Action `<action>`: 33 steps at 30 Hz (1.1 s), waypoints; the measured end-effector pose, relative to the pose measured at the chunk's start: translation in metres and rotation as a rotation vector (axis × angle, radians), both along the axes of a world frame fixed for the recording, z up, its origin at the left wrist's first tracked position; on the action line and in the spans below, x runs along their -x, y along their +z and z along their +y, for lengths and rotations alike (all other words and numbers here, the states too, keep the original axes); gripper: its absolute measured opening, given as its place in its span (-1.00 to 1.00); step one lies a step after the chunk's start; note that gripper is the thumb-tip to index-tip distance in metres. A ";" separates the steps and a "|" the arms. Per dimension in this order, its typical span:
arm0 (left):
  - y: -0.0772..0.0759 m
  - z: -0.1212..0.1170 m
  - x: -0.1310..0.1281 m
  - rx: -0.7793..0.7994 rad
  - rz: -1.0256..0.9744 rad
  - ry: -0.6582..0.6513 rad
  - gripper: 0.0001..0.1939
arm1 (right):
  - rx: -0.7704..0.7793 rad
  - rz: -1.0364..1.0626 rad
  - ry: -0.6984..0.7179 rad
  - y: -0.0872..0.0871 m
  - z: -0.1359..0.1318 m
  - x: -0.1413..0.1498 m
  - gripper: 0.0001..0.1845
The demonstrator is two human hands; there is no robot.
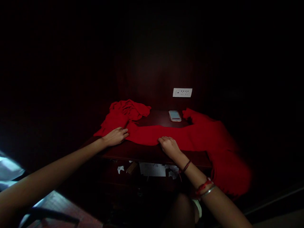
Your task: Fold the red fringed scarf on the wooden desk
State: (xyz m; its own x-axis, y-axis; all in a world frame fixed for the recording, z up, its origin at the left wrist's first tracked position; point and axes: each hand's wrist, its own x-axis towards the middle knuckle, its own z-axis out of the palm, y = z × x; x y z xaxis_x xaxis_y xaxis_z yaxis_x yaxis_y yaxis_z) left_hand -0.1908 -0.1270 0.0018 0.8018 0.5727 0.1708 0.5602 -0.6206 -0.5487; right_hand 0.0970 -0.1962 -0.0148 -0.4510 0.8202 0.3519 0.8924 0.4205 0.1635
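Across dark tabletop (154,153), red cloth (174,134) spread sideways, bunched at left end, left hand (117,136) and right hand (169,146) on near edge, fingers curled, grip closure unclear, phone (175,116) beyond.

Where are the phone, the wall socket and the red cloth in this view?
Phone (175,116): head view, middle of its screen.
Wall socket (182,92): head view, middle of its white faceplate.
Red cloth (147,135): head view, the stretch between the hands.
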 end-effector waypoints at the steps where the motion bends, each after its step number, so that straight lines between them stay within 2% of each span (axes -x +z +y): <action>1: -0.001 -0.001 0.000 0.053 0.036 0.010 -0.80 | 0.008 -0.026 0.021 -0.003 0.000 0.003 -0.81; 4: 0.008 0.000 -0.002 0.216 0.111 0.157 -0.73 | 0.013 -0.069 0.062 -0.009 0.001 0.014 -0.83; 7: 0.032 0.011 -0.016 0.540 0.092 0.307 -0.63 | -0.032 -0.035 0.066 -0.009 0.003 0.019 -0.83; 9: 0.045 0.026 -0.036 0.682 -0.044 0.273 -0.61 | -0.078 0.011 0.017 -0.008 0.003 0.019 -0.82; 10: 0.048 0.035 -0.048 0.664 -0.139 0.219 -0.62 | -0.096 0.031 -0.015 -0.009 0.001 0.018 -0.81; 12: 0.044 0.054 -0.075 0.580 -0.275 0.136 -0.66 | -0.110 0.056 -0.067 -0.011 -0.002 0.015 -0.79; 13: 0.038 0.063 -0.089 0.597 -0.326 0.113 -0.68 | -0.106 0.066 -0.080 -0.012 -0.004 0.014 -0.78; 17: 0.009 0.092 -0.130 0.779 -0.505 0.165 -0.67 | -0.060 0.126 -0.103 -0.018 -0.008 0.013 -0.76; 20: -0.002 0.106 -0.142 0.855 -0.533 0.196 -0.70 | -0.016 0.182 -0.134 -0.018 -0.009 0.014 -0.74; 27: 0.003 0.129 -0.149 1.093 -0.674 0.198 -0.78 | 0.076 0.237 -0.189 -0.014 -0.011 0.016 -0.71; 33: 0.010 0.131 -0.151 1.274 -0.831 0.154 -0.75 | 0.098 0.265 -0.190 -0.012 -0.012 0.016 -0.62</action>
